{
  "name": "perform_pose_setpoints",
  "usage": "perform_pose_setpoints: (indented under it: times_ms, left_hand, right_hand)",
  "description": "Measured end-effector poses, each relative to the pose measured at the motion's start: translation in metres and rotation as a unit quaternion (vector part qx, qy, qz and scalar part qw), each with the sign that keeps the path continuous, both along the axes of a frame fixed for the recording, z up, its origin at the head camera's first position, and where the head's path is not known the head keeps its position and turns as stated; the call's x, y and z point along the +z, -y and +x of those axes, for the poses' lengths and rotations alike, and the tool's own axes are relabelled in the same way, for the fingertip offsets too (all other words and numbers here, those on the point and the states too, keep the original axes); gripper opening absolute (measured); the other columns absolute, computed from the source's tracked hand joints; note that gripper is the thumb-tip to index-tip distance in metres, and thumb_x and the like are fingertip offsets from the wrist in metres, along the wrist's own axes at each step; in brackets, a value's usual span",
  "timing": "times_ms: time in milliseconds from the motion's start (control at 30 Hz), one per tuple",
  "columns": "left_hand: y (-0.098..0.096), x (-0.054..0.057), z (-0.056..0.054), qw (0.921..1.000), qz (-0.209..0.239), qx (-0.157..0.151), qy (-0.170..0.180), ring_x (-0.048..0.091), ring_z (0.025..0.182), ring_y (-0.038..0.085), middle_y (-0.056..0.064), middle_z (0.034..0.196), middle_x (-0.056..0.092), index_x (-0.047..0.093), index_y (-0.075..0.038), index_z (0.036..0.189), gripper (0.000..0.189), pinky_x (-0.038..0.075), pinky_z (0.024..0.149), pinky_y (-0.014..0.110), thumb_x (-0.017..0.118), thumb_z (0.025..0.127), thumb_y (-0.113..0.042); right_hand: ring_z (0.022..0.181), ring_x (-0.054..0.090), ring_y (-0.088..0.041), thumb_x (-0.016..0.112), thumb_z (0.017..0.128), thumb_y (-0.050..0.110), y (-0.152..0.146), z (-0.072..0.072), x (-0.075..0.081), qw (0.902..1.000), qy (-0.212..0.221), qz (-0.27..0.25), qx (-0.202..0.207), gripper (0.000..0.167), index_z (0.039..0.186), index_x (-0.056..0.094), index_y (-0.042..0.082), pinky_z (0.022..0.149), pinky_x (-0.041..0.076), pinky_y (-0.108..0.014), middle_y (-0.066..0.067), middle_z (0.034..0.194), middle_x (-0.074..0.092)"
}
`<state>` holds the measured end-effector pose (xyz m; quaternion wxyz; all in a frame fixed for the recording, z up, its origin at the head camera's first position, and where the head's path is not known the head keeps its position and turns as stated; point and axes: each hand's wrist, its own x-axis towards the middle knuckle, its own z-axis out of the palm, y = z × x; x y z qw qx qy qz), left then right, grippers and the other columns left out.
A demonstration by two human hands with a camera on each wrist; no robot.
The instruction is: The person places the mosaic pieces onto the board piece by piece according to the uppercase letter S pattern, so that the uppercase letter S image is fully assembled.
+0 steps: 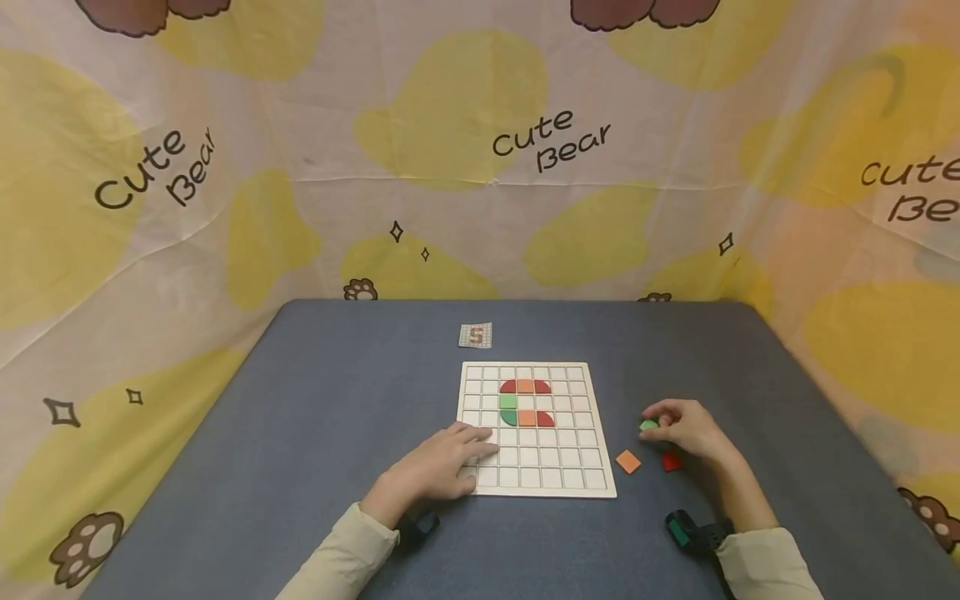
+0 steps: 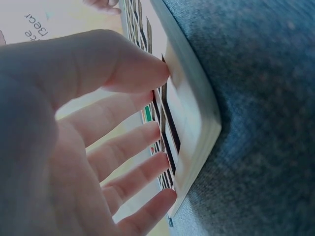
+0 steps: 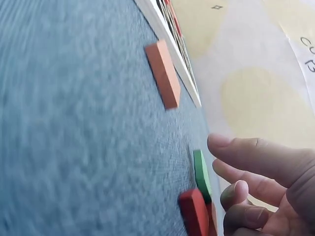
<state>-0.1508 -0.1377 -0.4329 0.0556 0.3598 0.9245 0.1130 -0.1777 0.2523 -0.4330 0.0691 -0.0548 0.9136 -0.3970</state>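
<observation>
A white grid board (image 1: 551,479) lies on the table with several red, orange and green pieces set in its upper cells. My left hand (image 1: 442,461) rests on its left edge, fingers spread, with thumb and fingertips on the board in the left wrist view. To the right of the board, my right hand (image 1: 686,425) reaches over a light green piece (image 1: 648,425). In the right wrist view that green piece (image 3: 201,174) stands just beside the thumb and loosely bent fingers, on the table. A red piece (image 1: 671,461) and an orange square (image 1: 628,462) lie nearer me.
Behind the board lies a small card (image 1: 476,335) with a coloured figure on a grid. In the right wrist view another orange piece (image 3: 212,221) shows partly behind the red one. A patterned cloth (image 1: 450,167) hangs beyond the table's far edge.
</observation>
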Motion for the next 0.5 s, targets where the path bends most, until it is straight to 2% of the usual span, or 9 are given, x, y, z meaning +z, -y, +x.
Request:
perform_pose_setpoints:
  times_ms: [500]
  left_hand:
    - [0.0003,0.0001,0.0007,1.0,0.009,0.001,0.002,0.05,0.129,0.025,0.005,0.142,0.054,0.06,-0.016,0.132,0.051,0.045,0.105,0.044,0.058,0.081,-0.013]
  right_hand:
    - [0.061,0.042,-0.005,0.081,0.072,0.01,-0.0102,0.0003,-0.0025,0.9996,0.005,0.02,-0.02,0.038,0.103,0.068,-0.008,0.056,0.033,-0.02,0.003,0.068,0.047]
